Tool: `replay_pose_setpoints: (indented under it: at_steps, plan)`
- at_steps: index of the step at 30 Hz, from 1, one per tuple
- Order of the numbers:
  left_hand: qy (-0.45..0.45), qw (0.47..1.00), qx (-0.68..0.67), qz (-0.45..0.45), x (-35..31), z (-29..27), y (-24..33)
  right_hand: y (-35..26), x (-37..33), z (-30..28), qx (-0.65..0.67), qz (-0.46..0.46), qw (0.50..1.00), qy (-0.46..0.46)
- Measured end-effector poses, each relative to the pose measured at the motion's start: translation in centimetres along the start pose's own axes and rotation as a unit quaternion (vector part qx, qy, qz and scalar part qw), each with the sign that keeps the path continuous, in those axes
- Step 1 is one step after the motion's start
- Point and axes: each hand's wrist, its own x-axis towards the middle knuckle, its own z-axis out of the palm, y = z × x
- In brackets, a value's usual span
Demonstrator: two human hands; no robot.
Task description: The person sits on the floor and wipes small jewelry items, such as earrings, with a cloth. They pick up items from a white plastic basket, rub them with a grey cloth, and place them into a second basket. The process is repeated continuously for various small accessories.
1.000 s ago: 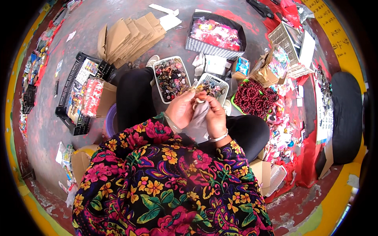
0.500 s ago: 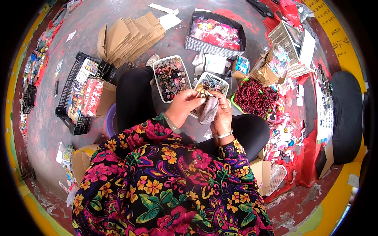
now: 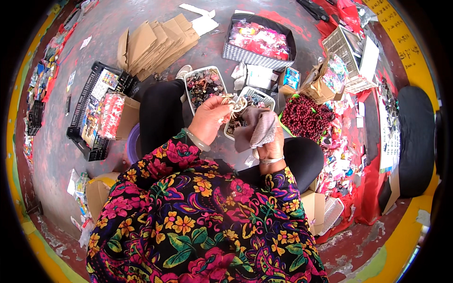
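Observation:
Between the thumb and fingers of my left hand [image 3: 209, 120] is a gold-coloured, looped piece of jewellery [image 3: 238, 104]; its exact kind is too small to tell. My right hand [image 3: 272, 148] grips a greyish-mauve cloth [image 3: 257, 126], which drapes over and hides most of its fingers. Both hands are above a white basket [image 3: 270, 98] of small trinkets, partly covered by the cloth. Left of it stands another white basket [image 3: 223, 80] filled with hair ties and small accessories. Dark red bead strands [image 3: 306, 118] heap in a green-rimmed tray [image 3: 284, 123] to the right.
Flattened cardboard boxes [image 3: 155, 45] lie at the far left, near a black crate [image 3: 78, 127]. A checked bin [image 3: 257, 55] of pink packets stands at the back. Open cartons [image 3: 317, 89] and a light plastic crate [image 3: 340, 54] are at the right. A purple basin [image 3: 133, 141] sits by my left leg.
My hands have moved apart. The cloth has opened out and shifted toward my right hand, while the gold-coloured piece has moved slightly left in my left fingers.

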Motion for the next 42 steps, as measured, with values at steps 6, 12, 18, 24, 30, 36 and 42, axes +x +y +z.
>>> replay_pose_setpoints:
  at_steps: [6,12,18,24,30,36,42]
  plan:
    - [-0.031,0.978,0.183,0.098,-0.4,0.2,-1.0,-1.3,-1.2,1.8,-0.123,-0.064,0.99,-0.031]
    - [-0.114,0.978,0.172,0.039,-0.9,0.9,-0.6,-0.2,-1.2,1.5,-0.246,-0.083,0.962,-0.091]
    - [-0.139,0.989,0.051,0.0,-1.0,0.5,-1.0,-0.4,-1.4,1.9,-0.232,-0.015,0.967,-0.103]
    - [-0.157,0.984,0.081,-0.031,-0.9,0.8,-0.8,-0.1,-1.9,1.3,-0.2,-0.026,0.977,-0.074]
    - [-0.198,0.976,0.07,-0.054,-0.5,0.1,0.9,-0.9,-1.2,0.8,-0.06,0.029,0.994,-0.092]
    - [-0.173,0.982,-0.036,-0.068,0.1,-1.1,1.4,-1.4,-0.9,0.5,-0.05,0.014,0.996,-0.07]
    - [-0.139,0.989,-0.002,-0.056,-0.1,-0.8,1.4,-1.9,-0.6,0.9,-0.038,-0.04,0.996,-0.07]
